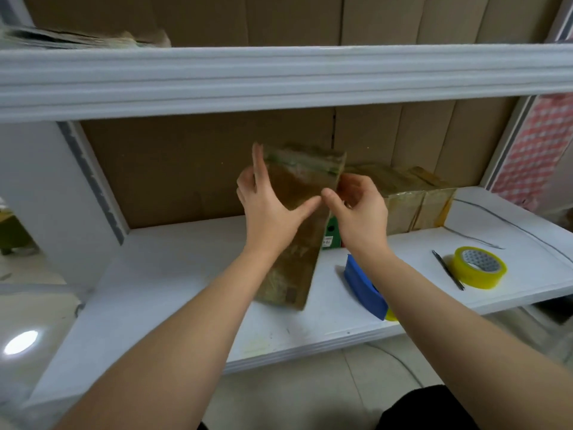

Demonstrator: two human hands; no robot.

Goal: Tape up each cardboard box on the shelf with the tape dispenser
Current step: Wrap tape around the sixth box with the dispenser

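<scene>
Two hands held one upright box (297, 218): left hand (269, 209) flat against it, right hand (356, 209) pinching its edge; one tape dispenser (364, 287) lay below.

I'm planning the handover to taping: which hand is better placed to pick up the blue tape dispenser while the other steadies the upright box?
Probably the right hand: the blue tape dispenser lies on the shelf under the right forearm. The left hand lies flat on the upright box and could steady it.

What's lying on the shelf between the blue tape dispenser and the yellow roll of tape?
In the head view, a thin dark pen lies between the dispenser and the tape roll.
</scene>
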